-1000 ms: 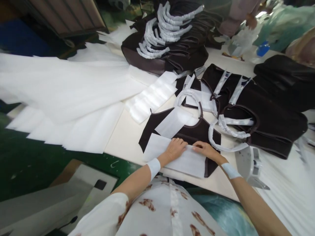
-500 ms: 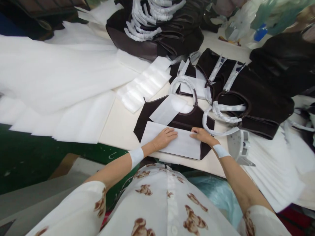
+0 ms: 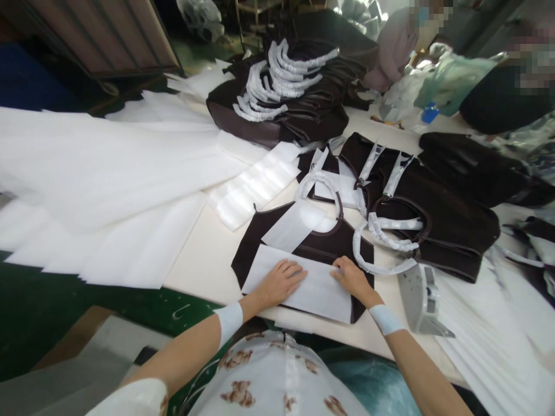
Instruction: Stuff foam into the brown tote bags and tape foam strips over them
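A dark brown bag panel (image 3: 347, 242) with a wrapped round handle (image 3: 323, 176) lies flat on the table in front of me. Across its lower part is a white foam sheet (image 3: 321, 294). My left hand (image 3: 284, 282) rests on this sheet, palm down with the fingers spread. At the sheet's upper right edge, my right hand (image 3: 350, 278) has its thumb and fingers pressed together on the edge. A smaller white piece (image 3: 288, 226) lies slanted over the panel above the sheet.
Large white foam sheets (image 3: 108, 173) cover the table's left side. Dark bags with wrapped handles (image 3: 247, 121) are piled behind, and more bags (image 3: 451, 208) lie at right. A grey tape dispenser (image 3: 420, 297) stands near my right forearm. Other people are at the back right.
The view has tilted up, so the table and hands appear lower and more of the background shows. Both hands stay at nearly the same places on the sheet.
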A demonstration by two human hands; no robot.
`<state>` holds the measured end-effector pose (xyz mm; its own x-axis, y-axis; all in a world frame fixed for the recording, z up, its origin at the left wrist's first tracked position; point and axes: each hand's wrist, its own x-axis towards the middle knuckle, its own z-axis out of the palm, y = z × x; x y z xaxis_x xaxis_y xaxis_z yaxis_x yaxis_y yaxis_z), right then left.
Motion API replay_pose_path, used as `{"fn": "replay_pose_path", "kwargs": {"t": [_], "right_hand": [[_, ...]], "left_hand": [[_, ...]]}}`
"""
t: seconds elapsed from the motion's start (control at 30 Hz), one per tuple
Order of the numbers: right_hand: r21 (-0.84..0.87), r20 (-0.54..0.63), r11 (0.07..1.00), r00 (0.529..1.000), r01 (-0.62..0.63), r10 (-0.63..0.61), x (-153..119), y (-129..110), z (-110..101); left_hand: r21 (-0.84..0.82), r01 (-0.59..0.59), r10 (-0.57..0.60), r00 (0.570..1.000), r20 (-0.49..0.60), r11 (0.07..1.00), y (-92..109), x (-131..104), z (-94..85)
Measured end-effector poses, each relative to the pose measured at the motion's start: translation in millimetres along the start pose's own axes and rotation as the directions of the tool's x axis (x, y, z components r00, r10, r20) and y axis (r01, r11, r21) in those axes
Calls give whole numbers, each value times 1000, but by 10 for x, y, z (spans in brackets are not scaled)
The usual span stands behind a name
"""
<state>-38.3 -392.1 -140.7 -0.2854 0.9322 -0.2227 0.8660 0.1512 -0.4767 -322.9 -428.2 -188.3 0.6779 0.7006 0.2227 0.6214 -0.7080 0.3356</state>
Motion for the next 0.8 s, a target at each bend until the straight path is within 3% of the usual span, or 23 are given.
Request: {"fn": "replay_pose_path", "kwargs": {"t": [0.07,0.13,0.2,0.3,0.4,0.5,0.63,0.8], "right_hand": [[-65,-222,991,967,116,-128,107,-84,63],[-191,-379,956,882,222,-280,299,-199,131],[-330,-371,905,845,268,-385,550,-339,185],[-458,-244,836,862,302,-445,931,-553,200],[-439,-158,825,874,355,-460,1202,-733,133],[-258,-111,884,897,390,-428,1350,-853,20],[96,-192,970,960,224,-203,1484,-838,-224],[236,-361,969,932,68,22,1525,-627,-735]], "left_hand": [[-10,6,-6,1000,-8,1000,-19,-22,17],[-11,8,-9,1000,-20,1000,-30,-26,38],[-6,7,-7,999,-39,1000,-33,-24,62],[21,10,-9,999,-50,1000,-31,-31,106],[53,18,-16,999,-47,998,-34,-51,145],[48,19,-17,999,-39,999,-38,-69,162],[6,58,-58,998,-38,998,-34,-66,160],[5,61,-61,997,-44,998,-20,-60,166]]}}
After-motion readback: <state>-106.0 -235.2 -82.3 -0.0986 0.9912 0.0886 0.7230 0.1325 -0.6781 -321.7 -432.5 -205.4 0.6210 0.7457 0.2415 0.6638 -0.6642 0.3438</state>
